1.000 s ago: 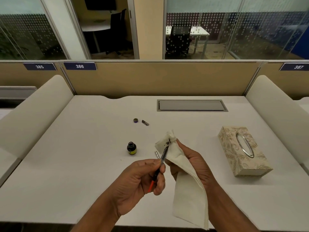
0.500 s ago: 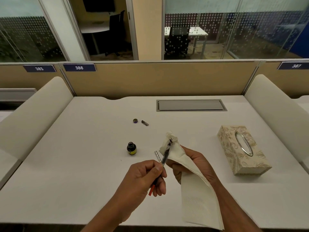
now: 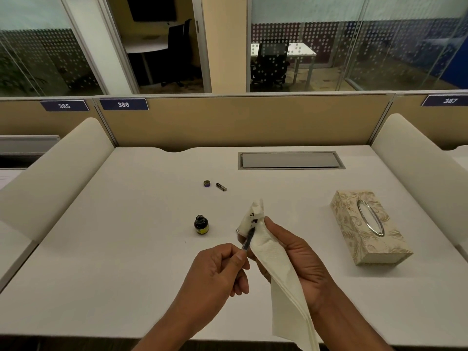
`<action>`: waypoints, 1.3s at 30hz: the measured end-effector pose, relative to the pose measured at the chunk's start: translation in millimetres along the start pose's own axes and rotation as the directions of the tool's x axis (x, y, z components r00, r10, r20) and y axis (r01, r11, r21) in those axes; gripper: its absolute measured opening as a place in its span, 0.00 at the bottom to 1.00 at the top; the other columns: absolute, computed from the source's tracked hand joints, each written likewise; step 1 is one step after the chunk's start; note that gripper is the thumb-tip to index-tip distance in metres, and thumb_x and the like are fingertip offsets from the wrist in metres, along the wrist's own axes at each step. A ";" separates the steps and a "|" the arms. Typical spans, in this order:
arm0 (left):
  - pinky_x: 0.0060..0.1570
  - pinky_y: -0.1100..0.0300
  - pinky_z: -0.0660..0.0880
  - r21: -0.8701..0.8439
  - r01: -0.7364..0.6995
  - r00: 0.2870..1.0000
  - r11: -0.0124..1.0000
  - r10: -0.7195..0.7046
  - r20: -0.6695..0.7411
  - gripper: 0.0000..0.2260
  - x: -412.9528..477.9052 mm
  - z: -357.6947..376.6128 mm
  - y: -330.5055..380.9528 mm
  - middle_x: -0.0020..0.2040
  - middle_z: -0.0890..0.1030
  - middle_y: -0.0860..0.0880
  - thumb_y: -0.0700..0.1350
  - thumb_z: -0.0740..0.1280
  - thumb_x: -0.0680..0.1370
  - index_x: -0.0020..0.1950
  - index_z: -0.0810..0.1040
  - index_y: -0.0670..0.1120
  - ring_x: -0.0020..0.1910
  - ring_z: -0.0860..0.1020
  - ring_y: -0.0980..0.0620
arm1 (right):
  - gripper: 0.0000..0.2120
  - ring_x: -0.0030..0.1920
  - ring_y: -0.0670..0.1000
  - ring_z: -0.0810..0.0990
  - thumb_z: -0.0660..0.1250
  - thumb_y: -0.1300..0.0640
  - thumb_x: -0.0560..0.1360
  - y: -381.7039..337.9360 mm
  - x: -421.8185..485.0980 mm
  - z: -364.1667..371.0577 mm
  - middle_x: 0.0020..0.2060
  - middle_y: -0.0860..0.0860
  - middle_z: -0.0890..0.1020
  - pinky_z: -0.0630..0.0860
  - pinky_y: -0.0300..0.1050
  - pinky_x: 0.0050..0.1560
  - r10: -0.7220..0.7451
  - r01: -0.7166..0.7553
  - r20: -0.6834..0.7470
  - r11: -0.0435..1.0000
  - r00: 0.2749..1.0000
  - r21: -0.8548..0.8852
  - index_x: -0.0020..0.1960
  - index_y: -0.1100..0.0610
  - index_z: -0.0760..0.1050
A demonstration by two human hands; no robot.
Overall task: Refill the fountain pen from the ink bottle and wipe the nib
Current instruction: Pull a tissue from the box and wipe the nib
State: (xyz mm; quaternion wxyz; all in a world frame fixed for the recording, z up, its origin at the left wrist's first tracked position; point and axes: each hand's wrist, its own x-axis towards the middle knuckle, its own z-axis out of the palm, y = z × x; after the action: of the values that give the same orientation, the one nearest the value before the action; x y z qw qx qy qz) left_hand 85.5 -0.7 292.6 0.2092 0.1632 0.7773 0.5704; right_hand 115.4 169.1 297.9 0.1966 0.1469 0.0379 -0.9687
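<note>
My left hand [image 3: 217, 272] grips the dark fountain pen [image 3: 248, 240] by its barrel, nib end pointing up and away. The nib end is tucked into a white tissue [image 3: 273, 262] that my right hand [image 3: 293, 254] pinches around it. Black ink blots mark the tissue's top. The tissue's long tail hangs down past the desk's front edge. The small open ink bottle [image 3: 201, 224] with a yellow label stands on the white desk [image 3: 126, 249], left of the tissue and apart from both hands.
The bottle's cap [image 3: 207, 183] and a small metal pen part [image 3: 221, 186] lie farther back on the desk. A patterned tissue box [image 3: 367, 226] sits at the right. A grey cable hatch [image 3: 291, 160] is set in the back; padded dividers flank both sides.
The pen has slid down a little inside the tissue and my left hand has closed tighter, hiding the orange pen end. The tissue's tail hangs lower. The view shifted slightly.
</note>
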 end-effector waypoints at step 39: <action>0.28 0.63 0.65 0.597 -0.194 0.942 0.778 0.317 -0.107 0.06 -14.1 14.0 -22.5 0.29 0.73 0.55 0.50 0.62 0.82 0.46 0.74 0.53 0.27 0.70 0.53 | 0.12 0.29 0.48 0.83 0.73 0.66 0.73 17.5 4.9 -1.3 0.34 0.57 0.85 0.78 0.36 0.29 -0.593 0.274 -0.226 0.632 0.773 -0.725 0.52 0.72 0.79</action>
State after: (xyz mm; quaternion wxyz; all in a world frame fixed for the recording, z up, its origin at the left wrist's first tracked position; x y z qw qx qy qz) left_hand 104.4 -2.8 269.4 -0.0100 0.2646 0.9011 0.3435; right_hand 118.4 151.4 294.9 -0.0256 0.2714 0.4533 -0.8487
